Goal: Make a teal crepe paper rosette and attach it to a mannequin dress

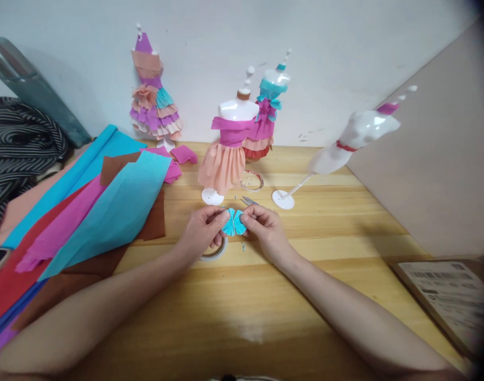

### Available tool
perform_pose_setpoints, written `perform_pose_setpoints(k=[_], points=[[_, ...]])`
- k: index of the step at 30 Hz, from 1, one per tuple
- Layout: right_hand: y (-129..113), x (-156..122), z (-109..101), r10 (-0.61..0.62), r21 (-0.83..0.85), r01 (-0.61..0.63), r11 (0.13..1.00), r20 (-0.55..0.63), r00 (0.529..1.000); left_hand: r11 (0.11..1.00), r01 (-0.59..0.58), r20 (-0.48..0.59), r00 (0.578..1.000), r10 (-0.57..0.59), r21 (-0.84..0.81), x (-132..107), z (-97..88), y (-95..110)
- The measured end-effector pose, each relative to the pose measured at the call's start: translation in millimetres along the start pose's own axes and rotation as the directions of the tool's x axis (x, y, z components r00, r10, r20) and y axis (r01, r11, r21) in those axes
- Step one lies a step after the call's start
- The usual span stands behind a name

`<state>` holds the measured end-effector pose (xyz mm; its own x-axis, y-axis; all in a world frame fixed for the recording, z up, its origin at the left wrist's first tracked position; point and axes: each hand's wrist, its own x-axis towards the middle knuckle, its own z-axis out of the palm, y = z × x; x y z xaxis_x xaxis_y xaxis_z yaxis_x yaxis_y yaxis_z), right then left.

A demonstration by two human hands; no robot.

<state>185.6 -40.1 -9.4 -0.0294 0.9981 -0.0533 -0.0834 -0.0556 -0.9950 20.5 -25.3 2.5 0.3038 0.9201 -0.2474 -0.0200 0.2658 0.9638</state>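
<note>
Spreading between both hands above the counter (210, 312), a pleated turquoise crepe-paper bow (233, 223) has one edge pinched in the left hand's (205, 228) grip, the other in the right hand's (265, 227). Nearby lie a tape roll (216, 256) and scissors (248, 200); beyond stands a pink-and-peach-dressed mannequin (238, 110).

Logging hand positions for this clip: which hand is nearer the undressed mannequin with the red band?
Right. The right hand is left of the undressed mannequin and closer to the camera; the left hand is farther left, across the pleated blue piece.
</note>
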Motion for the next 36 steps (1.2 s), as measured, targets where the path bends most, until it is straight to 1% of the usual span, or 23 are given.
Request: perform_pose_setpoints(k=[3,6,12,16,19,22,24,27,30,33,34,36], points=[[0.5,-1.1,0.4,0.005,-0.023,-0.004,1.0,0.049,0.999,1.0,-0.021,-0.021,1.0,0.022,0.001,1.1,-1.0,2.7],[1.2,-1.8,1.2,0.007,-0.021,-0.005,1.0,0.065,0.998,0.998,-0.056,-0.003,0.998,0.056,-0.002,2.3,-1.7,2.1],[1.4,-1.6,1.3,-0.032,-0.016,0.032,0.999,-0.002,0.999,0.993,-0.112,0.001,0.994,0.112,0.037,0.4,-2.5,-0.8],[0.1,-1.1,1.1,-0.05,-0.029,0.049,0.998,-0.023,0.999,0.993,-0.115,-0.021,0.993,0.116,0.041,-1.3,-3.2,-2.8],[-0.8,-0.9,1.5,-0.051,-0.021,0.05,0.999,-0.044,0.998,0.993,-0.117,-0.038,0.992,0.117,0.008,-1.2,-3.8,-5.3],[-1.5,-1.2,2.3,-0.042,0.002,0.042,0.999,-0.047,0.998,0.991,-0.111,-0.07,0.992,0.106,-0.073,-0.3,-4.3,-6.5],[-1.7,-1.3,2.5,-0.041,0.001,0.041,0.999,-0.037,0.998,0.993,-0.093,-0.041,0.995,0.09,-0.073,0.1,-4.6,-5.8],[-1.7,-0.8,2.1,-0.045,-0.014,0.045,0.999,-0.028,0.999,0.996,-0.091,0.038,0.995,0.092,-0.007,0.2,-5.1,-4.3],[-0.7,0.0,1.2,-0.047,-0.011,0.046,0.999,-0.028,0.999,0.996,-0.094,0.074,0.993,0.094,-0.007,0.7,-4.9,-4.5],[1.2,-0.6,0.9,-0.049,-0.004,0.049,0.999,-0.016,0.999,0.999,-0.044,0.153,0.987,0.046,-0.018,1.6,-2.7,-5.6],[2.1,-1.2,1.0,-0.049,-0.006,0.049,0.999,-0.01,0.999,0.999,-0.024,0.167,0.986,0.027,-0.021,1.6,-1.7,-5.8],[4.0,-2.7,1.0,-0.046,-0.019,0.046,0.999,0.012,0.999,1.0,0.002,0.16,0.987,0.002,-0.026,1.3,-0.1,-6.0]])
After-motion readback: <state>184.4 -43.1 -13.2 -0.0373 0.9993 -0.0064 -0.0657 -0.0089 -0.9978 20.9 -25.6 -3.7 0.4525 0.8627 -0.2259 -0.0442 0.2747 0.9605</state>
